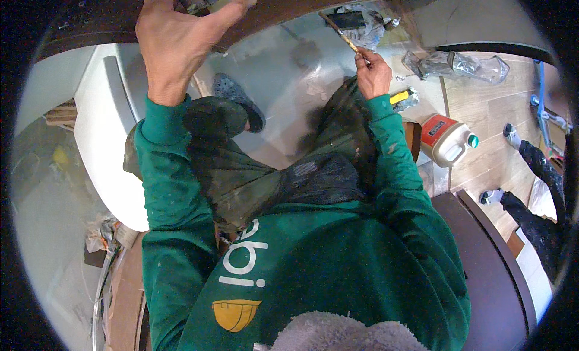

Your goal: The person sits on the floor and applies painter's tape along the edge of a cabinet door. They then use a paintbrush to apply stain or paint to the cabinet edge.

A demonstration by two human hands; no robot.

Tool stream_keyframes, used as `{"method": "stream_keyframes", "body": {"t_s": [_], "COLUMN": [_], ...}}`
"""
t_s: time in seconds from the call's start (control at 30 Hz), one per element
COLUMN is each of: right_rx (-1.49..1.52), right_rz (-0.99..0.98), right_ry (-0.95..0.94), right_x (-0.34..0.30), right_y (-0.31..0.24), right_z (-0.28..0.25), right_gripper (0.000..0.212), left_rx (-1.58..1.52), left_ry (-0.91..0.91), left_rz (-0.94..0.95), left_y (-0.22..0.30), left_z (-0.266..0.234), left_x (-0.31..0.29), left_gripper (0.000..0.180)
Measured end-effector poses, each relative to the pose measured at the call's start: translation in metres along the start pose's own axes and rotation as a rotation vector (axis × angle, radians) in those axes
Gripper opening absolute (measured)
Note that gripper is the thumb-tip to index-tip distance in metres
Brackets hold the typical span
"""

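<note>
My right hand (pixel 374 73) pinches a thin, paint-stained stick (pixel 345 38) that slants up and to the left; whether its far end carries bristles is too small to tell. At the upper left my left hand (pixel 181 40) is raised against a dark brown panel (pixel 313 12), thumb spread wide from the fingers. The fingertips are cut off by the picture's top edge. Something greyish shows between thumb and fingers, too hidden to name. Beyond the stick lie a black flat piece (pixel 345 20) and crumpled clear plastic (pixel 371 34). A yellow-handled tool (pixel 399 97) lies just below my right hand.
A white jug with a red label (pixel 445 140) and a clear plastic bottle (pixel 491 68) are on the right. Another person's dark-trousered legs (pixel 534 212) stand beyond. Left of me is a white rounded fixture (pixel 102 140); a dark brown panel (pixel 482 266) sits at lower right.
</note>
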State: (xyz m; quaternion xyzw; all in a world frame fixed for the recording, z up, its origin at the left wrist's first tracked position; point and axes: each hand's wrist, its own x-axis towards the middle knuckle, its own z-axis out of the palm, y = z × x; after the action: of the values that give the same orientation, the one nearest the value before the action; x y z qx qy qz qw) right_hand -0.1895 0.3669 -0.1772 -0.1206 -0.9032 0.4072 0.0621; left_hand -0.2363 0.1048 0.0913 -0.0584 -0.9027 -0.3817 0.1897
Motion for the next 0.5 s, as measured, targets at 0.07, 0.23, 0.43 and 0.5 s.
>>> {"method": "stream_keyframes", "body": {"t_s": [0.07,0.23,0.43,0.5], "right_rx": [-0.002,-0.049,0.484,0.598], "right_rz": [-0.026,0.016,0.411,0.418], "right_ry": [0.011,0.098,-0.044,-0.058], "right_x": [0.003,0.017,-0.012,-0.023], "right_y": [-0.001,0.007,0.006,0.001], "right_z": [0.004,-0.005,-0.006,0.002], "right_gripper": [0.028,0.028,0.029,0.028], "left_rx": [-0.007,0.220,0.160,0.151], "left_ry": [0.003,-0.054,0.005,-0.009], "left_rz": [0.021,-0.044,0.051,0.050], "left_y": [-0.001,0.002,-0.003,-0.005], "left_z": [0.001,-0.003,0.004,0.004], "left_x": [0.001,0.004,0.005,0.006], "left_gripper": [0.072,0.073,0.071,0.072]}}
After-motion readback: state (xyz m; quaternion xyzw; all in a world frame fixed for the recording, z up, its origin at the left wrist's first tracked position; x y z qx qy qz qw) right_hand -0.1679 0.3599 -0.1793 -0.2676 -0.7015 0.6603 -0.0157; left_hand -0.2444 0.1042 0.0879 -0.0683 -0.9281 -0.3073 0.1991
